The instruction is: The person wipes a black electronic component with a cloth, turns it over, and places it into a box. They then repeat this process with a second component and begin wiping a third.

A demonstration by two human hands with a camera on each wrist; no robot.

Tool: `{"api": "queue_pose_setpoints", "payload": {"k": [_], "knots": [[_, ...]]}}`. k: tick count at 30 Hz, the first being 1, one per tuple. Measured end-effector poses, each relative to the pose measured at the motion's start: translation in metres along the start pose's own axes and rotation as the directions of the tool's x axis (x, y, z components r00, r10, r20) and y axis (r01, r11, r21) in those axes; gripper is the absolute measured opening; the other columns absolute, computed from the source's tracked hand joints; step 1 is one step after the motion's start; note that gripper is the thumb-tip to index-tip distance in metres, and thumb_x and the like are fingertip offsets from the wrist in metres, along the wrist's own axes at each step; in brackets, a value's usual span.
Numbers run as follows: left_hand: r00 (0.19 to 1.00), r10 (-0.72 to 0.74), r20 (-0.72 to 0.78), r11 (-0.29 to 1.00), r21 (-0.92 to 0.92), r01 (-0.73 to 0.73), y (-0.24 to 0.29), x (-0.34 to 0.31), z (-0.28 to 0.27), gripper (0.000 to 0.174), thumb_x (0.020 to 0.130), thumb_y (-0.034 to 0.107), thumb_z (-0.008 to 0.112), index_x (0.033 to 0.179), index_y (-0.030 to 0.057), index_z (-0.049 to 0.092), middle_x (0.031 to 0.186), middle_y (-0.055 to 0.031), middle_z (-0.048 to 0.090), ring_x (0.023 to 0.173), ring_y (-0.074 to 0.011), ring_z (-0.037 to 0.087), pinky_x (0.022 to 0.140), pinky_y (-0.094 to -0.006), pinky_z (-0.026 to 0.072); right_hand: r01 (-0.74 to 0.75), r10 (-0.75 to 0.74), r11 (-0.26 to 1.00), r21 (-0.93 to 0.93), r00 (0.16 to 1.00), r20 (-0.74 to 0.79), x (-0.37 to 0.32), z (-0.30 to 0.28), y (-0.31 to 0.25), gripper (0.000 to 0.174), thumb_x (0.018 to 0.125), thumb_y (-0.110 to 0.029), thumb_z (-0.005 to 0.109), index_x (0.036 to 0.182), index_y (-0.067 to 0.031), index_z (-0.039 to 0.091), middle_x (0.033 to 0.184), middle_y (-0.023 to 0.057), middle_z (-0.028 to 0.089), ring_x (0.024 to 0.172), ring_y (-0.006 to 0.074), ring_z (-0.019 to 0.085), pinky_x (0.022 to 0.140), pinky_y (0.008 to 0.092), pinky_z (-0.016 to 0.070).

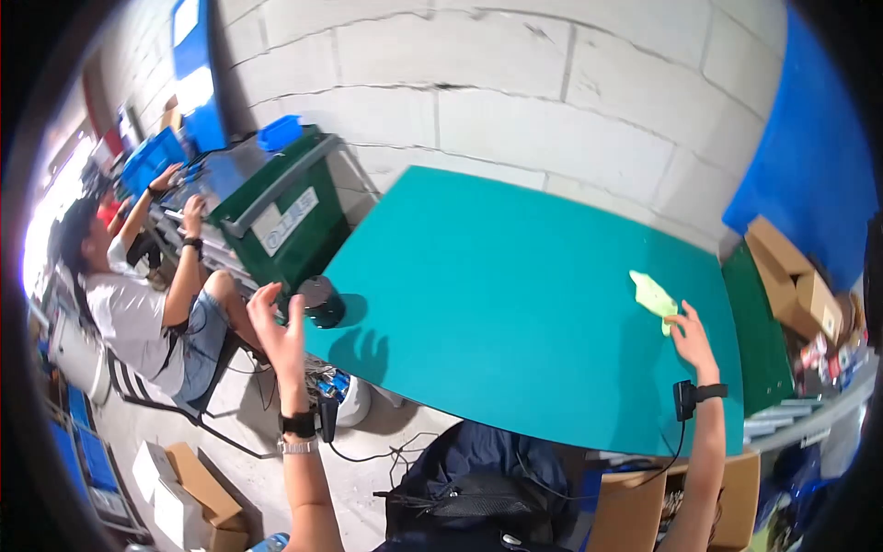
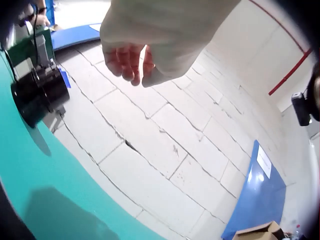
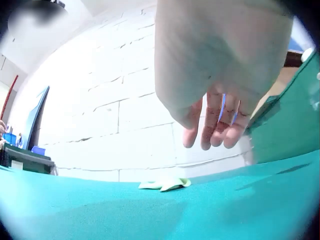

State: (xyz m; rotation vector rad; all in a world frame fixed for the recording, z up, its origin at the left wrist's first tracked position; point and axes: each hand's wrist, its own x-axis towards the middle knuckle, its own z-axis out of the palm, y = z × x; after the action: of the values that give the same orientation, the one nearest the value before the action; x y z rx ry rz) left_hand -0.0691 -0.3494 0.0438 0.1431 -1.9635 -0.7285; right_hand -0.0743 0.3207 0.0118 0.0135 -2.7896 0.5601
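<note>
A pale yellow-green, flat, limp item (image 1: pixel 654 296) lies near the right end of the green table (image 1: pixel 515 304); the right wrist view shows the item (image 3: pixel 166 184) lying on the surface below the fingers. My right hand (image 1: pixel 692 342) hovers at its near edge with relaxed fingers, and in the right wrist view the hand (image 3: pixel 215 80) holds nothing. Raised at the table's left edge, my left hand (image 1: pixel 280 336) has its fingers spread and bent a little, empty. Beside it stands a black round object (image 1: pixel 322 302), also seen as a black cylinder (image 2: pixel 40 95) in the left wrist view.
Behind the table rises a white block wall (image 1: pixel 497 83). A green bin (image 1: pixel 285 216) stands left, where a seated person (image 1: pixel 138 313) is at work. A white bucket (image 1: pixel 353 403) is below the left edge. Cardboard boxes (image 1: pixel 793 281) stand at the right, and a dark backpack (image 1: pixel 478 488) is in front.
</note>
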Motion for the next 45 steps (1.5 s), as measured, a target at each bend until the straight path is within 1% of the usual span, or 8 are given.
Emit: {"api": "queue_pose_setpoints", "payload": {"k": [3,10,15,18,20,25,37,45], "knots": [[0.982,-0.035,0.185,0.999,-0.012,0.038,-0.046,-0.002,0.019,0.078,0.068,0.027,0.08,0.13,-0.0009,0.042,0.126,-0.0207,0.047,0.118,-0.0346,0.045,0.101,-0.0412,0.0363,-0.082,0.11,0.972,-0.218,0.987,0.116,0.048,0.027,0.017,0.022,0.081,-0.019,0.06,0.098,-0.0065,0.068,0.12,0.0226,0.055,0.111,0.0361,0.054,0.095,0.0417,0.0431],[0.954,-0.054,0.295,0.984,0.177,0.001,-0.045,0.002,0.039,0.075,0.059,0.025,0.082,0.123,0.0013,0.05,0.124,-0.0176,0.055,0.124,-0.0317,0.046,0.108,-0.0457,0.0262,-0.111,0.129,0.96,-0.259,0.99,0.054,0.055,0.022,-0.024,0.019,0.072,-0.011,0.07,0.089,-0.0044,0.068,0.098,0.0201,0.063,0.097,0.0354,0.06,0.086,0.0423,0.0477],[0.976,0.166,0.138,0.98,-0.137,-0.147,0.068,0.05,0.031,0.073,0.059,0.014,0.081,0.125,0.0074,0.052,0.124,-0.0114,0.055,0.12,-0.0272,0.048,0.099,-0.0383,0.0367,0.03,-0.017,0.999,0.03,0.933,-0.36,0.051,0.001,-0.063,0.013,0.077,-0.01,0.066,0.088,-0.0033,0.065,0.094,0.0182,0.063,0.094,0.0353,0.06,0.083,0.0429,0.0477],[0.952,0.243,0.187,0.869,-0.477,-0.129,0.13,0.052,0.062,0.073,0.059,0.011,0.082,0.126,0.0088,0.053,0.121,-0.0093,0.055,0.113,-0.0241,0.05,0.088,-0.0348,0.0453,0.039,-0.024,0.998,0.042,0.953,-0.303,0.059,-0.004,-0.077,0.014,0.082,-0.012,0.063,0.094,-0.0035,0.063,0.087,0.0153,0.065,0.086,0.0322,0.064,0.075,0.036,0.0492],[0.919,0.33,0.216,0.791,-0.594,-0.145,0.16,0.034,0.097,0.073,0.06,0.011,0.082,0.127,0.0098,0.052,0.123,-0.0096,0.054,0.111,-0.0243,0.05,0.087,-0.0352,0.0461,0.009,0.119,0.916,0.401,0.948,-0.294,0.061,0.0,-0.103,0.016,0.091,-0.015,0.057,0.094,-0.0001,0.061,0.074,0.0089,0.065,0.067,0.0139,0.062,0.06,0.0286,0.0479],[0.799,0.432,0.418,0.687,-0.726,0.009,0.211,-0.018,0.179,0.079,0.063,0.017,0.083,0.131,0.0081,0.045,0.126,-0.0114,0.053,0.114,-0.0297,0.049,0.099,-0.0392,0.0407,0.049,0.198,0.496,0.867,0.966,-0.168,0.077,0.025,-0.162,0.015,0.095,-0.018,0.052,0.097,-0.0039,0.058,0.08,0.0022,0.064,0.069,0.0062,0.056,0.06,0.0226,0.0427],[0.449,0.477,0.756,0.447,-0.648,0.617,0.197,-0.081,0.239,0.069,0.078,0.005,0.07,0.138,0.0083,0.034,0.13,-0.0099,0.046,0.121,-0.0214,0.047,0.098,-0.0343,0.0418,0.075,-0.065,0.63,0.773,0.997,-0.044,0.057,0.088,-0.17,0.026,0.086,-0.019,0.065,0.104,-0.0045,0.052,0.111,0.0089,0.054,0.098,0.018,0.054,0.077,0.0301,0.0462],[0.61,0.263,0.748,0.281,-0.664,0.693,0.197,-0.089,0.238,0.052,0.079,-0.003,0.067,0.115,0.0098,0.032,0.11,-0.0059,0.045,0.11,-0.0185,0.051,0.092,-0.0319,0.0476,-0.158,-0.016,0.657,0.737,0.975,0.224,0.06,0.095,-0.157,0.049,0.091,-0.013,0.058,0.135,-0.0082,0.037,0.111,0.0095,0.057,0.094,0.0131,0.057,0.079,0.0293,0.0474]]}}
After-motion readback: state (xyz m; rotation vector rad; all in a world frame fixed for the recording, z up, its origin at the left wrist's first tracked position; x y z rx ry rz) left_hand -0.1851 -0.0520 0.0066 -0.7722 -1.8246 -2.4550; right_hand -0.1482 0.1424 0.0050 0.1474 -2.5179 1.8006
